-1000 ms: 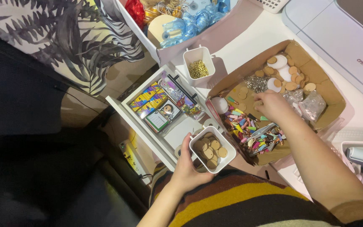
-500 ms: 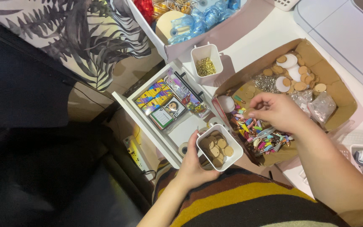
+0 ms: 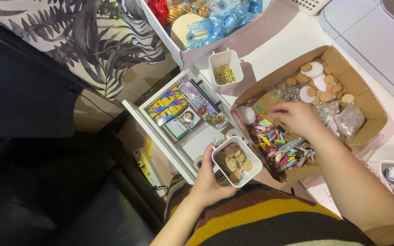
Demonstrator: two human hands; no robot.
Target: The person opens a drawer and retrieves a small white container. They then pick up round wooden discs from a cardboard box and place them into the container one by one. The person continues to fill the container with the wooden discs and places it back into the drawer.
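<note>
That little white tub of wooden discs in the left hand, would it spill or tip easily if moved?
Probably light: the white tub looks like thin plastic and the wooden discs are thin. Likely stable while the left hand cups it from below. The discs lie loose, near the rim, so a sharp tilt could well slide some out.

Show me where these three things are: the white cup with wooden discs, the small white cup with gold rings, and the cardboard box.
white cup with wooden discs point(image 3: 251, 175), head view, on its right rim.
small white cup with gold rings point(image 3: 225, 58), head view, on its upper wall.
cardboard box point(image 3: 369, 102), head view, on its bare right flap.
</note>
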